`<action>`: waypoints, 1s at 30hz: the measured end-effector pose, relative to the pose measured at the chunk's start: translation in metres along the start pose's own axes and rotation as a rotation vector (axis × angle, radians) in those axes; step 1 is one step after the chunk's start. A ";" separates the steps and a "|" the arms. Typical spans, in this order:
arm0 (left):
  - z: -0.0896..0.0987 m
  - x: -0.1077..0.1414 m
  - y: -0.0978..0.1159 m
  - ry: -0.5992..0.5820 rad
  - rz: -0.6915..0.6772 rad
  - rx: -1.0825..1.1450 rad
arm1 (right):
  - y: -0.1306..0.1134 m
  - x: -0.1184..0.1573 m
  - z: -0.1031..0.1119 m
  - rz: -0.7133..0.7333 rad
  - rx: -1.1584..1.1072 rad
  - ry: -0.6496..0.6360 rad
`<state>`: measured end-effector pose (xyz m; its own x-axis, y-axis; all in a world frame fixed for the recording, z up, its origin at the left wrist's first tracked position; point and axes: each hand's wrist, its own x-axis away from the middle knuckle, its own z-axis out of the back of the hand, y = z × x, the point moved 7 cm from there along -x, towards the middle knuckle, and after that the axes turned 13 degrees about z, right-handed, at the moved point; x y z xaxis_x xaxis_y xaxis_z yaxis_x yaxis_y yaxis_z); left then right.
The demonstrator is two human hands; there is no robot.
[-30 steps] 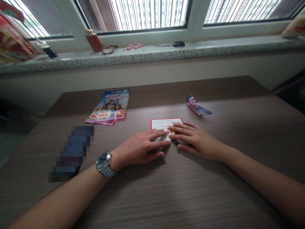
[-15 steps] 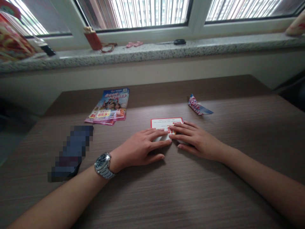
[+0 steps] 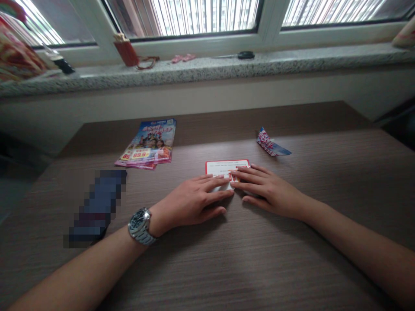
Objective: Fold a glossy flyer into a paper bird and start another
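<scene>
A small white paper with a red border [image 3: 223, 167] lies flat on the wooden table [image 3: 227, 268]. My left hand [image 3: 191, 201], with a metal watch on its wrist, presses flat on the paper's near left part, fingers spread. My right hand [image 3: 267, 190] lies flat on its near right part, fingertips meeting those of the left. Both palms face down and neither hand grips the paper. The near edge of the paper is hidden under my fingers.
A stack of colourful flyers [image 3: 149, 144] lies at the back left. A folded flyer piece [image 3: 270, 144] sits at the back right. A blurred dark object [image 3: 97, 207] lies at the left. The stone windowsill [image 3: 292, 60] holds a red item [image 3: 125, 49] and a black key fob [image 3: 244, 55].
</scene>
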<state>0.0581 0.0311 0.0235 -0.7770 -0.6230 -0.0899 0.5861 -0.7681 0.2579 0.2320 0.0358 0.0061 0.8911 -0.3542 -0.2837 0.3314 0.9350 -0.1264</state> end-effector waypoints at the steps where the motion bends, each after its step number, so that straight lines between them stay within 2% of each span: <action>1: 0.000 0.000 0.000 0.002 -0.001 -0.002 | 0.000 0.000 0.000 -0.001 0.001 0.000; 16: 0.000 0.000 0.000 0.043 -0.018 -0.008 | 0.000 0.000 0.000 -0.013 -0.010 -0.003; 30: 0.000 -0.001 -0.001 0.018 0.003 -0.010 | 0.001 -0.001 0.002 -0.025 -0.017 0.002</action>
<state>0.0580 0.0328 0.0233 -0.7712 -0.6276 -0.1065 0.5906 -0.7678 0.2484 0.2323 0.0371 0.0080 0.8819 -0.3779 -0.2818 0.3487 0.9252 -0.1495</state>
